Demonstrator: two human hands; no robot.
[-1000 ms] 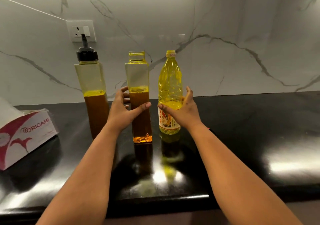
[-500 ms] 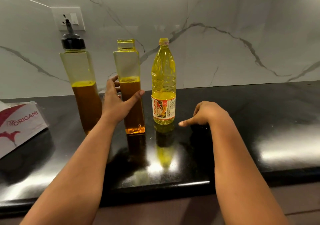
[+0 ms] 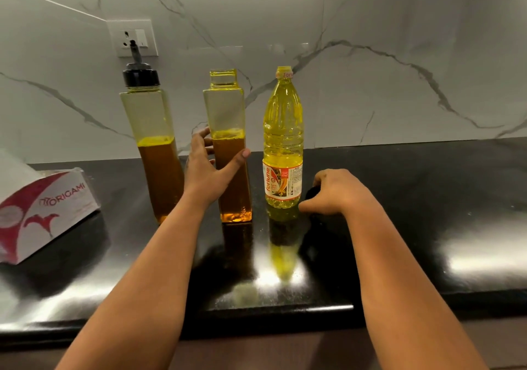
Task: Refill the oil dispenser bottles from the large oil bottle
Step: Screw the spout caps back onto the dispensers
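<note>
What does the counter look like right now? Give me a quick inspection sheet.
Surface: glossy black countertop, strong glare patches.
Job's things: capped dispenser bottle, about half full; open dispenser bottle, cap off, about half full; large oil bottle, cap on, nearly full.
Clutter: tissue box at left; small dark object under the right hand, unclear.
Hands: left hand holds the open dispenser bottle; right hand curled over the dark object.
Cables: nothing seen.
Surroundings: marble backsplash, wall socket.
</note>
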